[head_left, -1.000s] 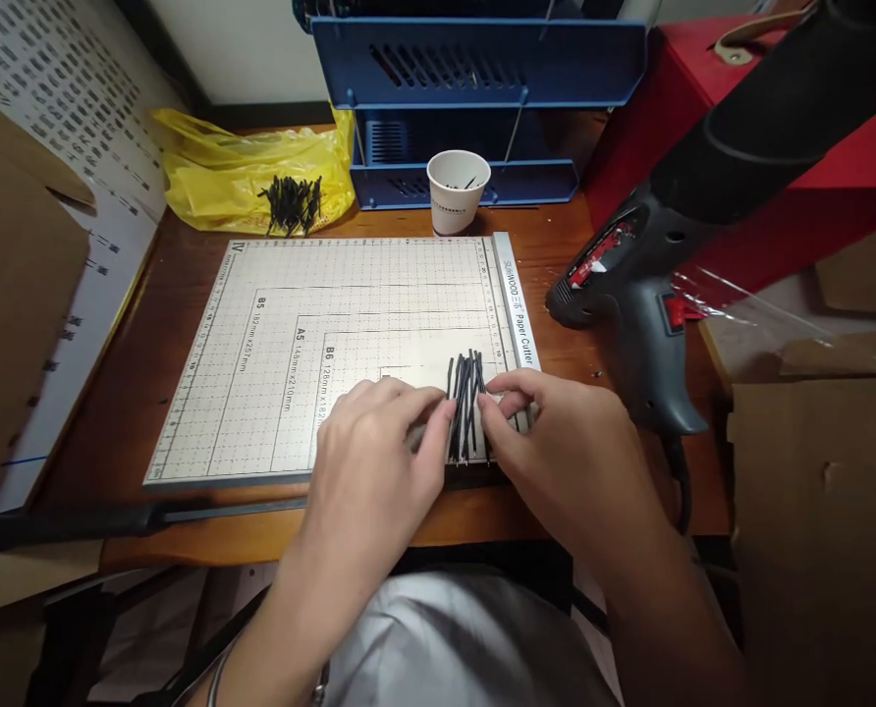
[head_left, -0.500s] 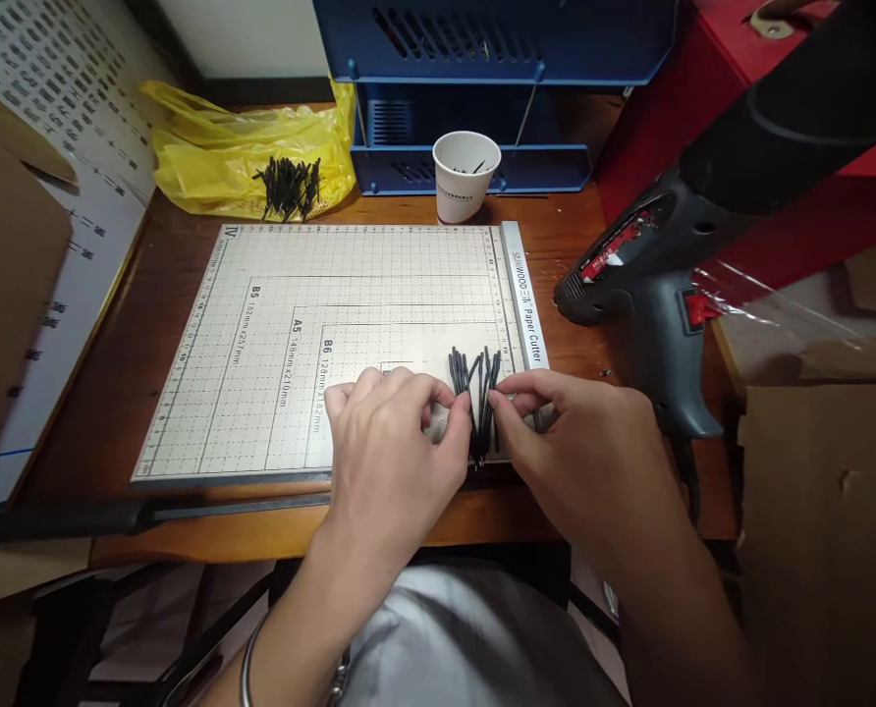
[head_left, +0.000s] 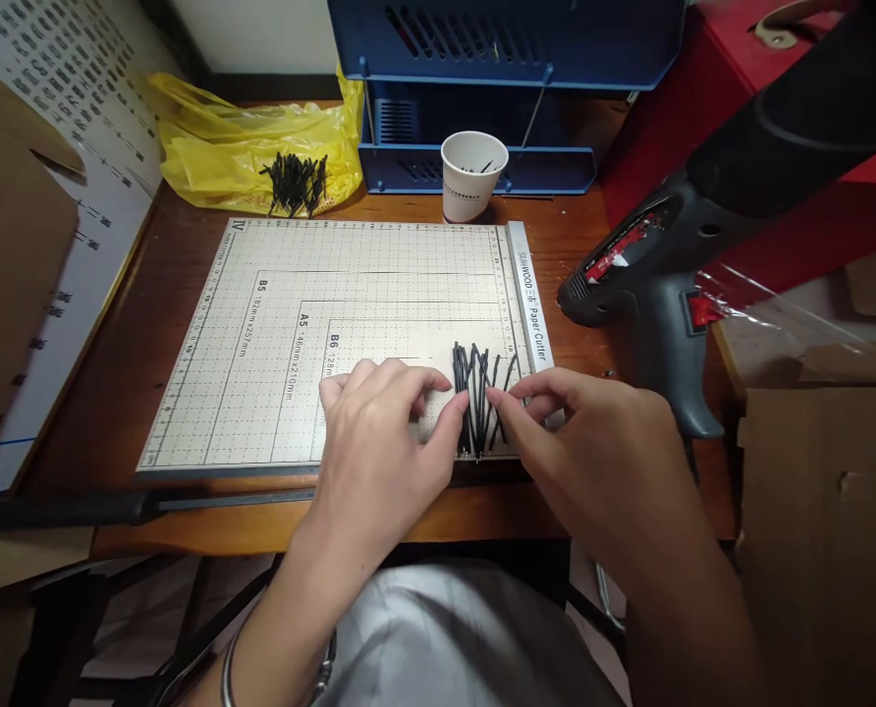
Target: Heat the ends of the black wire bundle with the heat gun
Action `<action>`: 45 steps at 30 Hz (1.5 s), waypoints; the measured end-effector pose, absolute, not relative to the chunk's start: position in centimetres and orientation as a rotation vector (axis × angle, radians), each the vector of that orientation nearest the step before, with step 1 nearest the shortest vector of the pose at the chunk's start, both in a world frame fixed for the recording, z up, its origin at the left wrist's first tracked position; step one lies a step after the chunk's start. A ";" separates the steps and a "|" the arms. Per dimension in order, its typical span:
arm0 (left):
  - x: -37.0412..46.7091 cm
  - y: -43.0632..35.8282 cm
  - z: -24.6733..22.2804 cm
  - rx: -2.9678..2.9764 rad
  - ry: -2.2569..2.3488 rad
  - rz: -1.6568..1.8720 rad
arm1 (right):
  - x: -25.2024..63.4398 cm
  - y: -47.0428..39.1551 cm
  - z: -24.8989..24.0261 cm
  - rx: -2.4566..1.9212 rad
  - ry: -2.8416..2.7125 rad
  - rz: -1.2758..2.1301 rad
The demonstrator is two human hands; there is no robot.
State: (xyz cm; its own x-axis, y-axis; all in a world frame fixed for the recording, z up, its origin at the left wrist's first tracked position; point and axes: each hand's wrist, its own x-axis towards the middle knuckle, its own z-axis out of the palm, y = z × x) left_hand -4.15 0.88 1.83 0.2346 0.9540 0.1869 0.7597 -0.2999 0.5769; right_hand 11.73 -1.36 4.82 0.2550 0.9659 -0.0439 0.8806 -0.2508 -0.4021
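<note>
A fanned bunch of thin, straight black wire-like pieces (head_left: 474, 378) lies on the lower right of the paper cutter's gridded board (head_left: 276, 393). Some have small shiny lower ends. Beside the bunch on the left is my left hand (head_left: 390, 422); its thumb tip touches the outer pieces and the index finger is held apart from the thumb. My right hand (head_left: 596, 422) reaches in from the right, thumb and index finger closed at the bunch's right side on a thin black piece, partly hidden by the fingertips. A few pieces spread loosely near this hand.
Another pile of black pieces (head_left: 295, 185) rests on a yellow plastic bag (head_left: 217, 147). A paper cup (head_left: 467, 196) with thin bits inside stands before a blue rack (head_left: 482, 44). At right are a heat gun (head_left: 651, 255) and red box (head_left: 733, 88); the cutter's arm (head_left: 239, 496) runs along the front.
The black pieces have spread wider, several now leaning apart at the right. My left thumb and index finger have parted. The view has shifted slightly.
</note>
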 end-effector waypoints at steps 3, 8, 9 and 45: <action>-4.5 0.3 2.1 2.154 1.572 0.698 | 11.7 -1.6 4.8 -2.275 -1.714 0.406; -5.6 -0.8 2.3 2.187 1.513 0.619 | 11.4 -1.4 4.7 -2.098 -1.785 0.474; -5.7 -0.9 2.3 2.182 1.505 0.614 | 11.4 -1.4 4.7 -2.048 -1.795 0.509; -4.1 1.2 2.5 2.095 1.552 0.826 | 11.6 -2.4 5.4 -2.007 -1.763 0.498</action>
State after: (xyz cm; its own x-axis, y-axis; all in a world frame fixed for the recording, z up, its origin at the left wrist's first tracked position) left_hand -4.12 1.21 2.47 0.2070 0.9535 0.2191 0.7147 -0.3003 0.6317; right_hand 11.58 -2.38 5.37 0.1311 0.9913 0.0083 0.8402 -0.1066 -0.5317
